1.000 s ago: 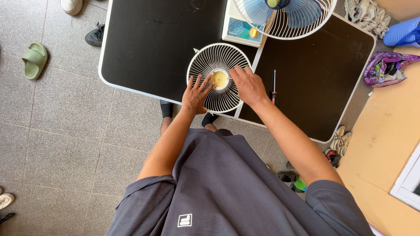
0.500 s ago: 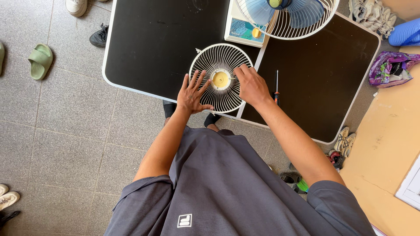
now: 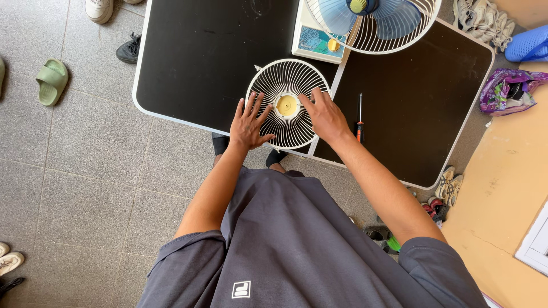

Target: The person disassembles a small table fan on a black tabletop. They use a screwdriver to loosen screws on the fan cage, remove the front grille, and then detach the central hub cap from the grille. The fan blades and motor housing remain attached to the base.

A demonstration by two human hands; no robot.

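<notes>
A round white fan guard (image 3: 288,102) is laid flat on the black table (image 3: 200,63), close to the near edge, with a yellow cap (image 3: 286,104) at its centre. The left hand (image 3: 248,124) is spread flat, fingers apart, on the guard's left rim; nothing is gripped by it. The right hand (image 3: 326,117) is pressed on the right side, fingers extended over the wires toward the cap, open and not clamped on anything. A screwdriver (image 3: 359,118) is left just beside the right wrist, near the seam between the two table halves. At the far edge, a fan (image 3: 374,20) with blue blades is seen, its front uncovered.

Since the guard is placed so near the edge, it may be pushed off the table if uneven pressure is applied. The thin wires could be bent under flat palms. The screwdriver could be knocked to the floor (image 3: 85,171) by the right forearm, where shoes and a green slipper (image 3: 51,80) are scattered.
</notes>
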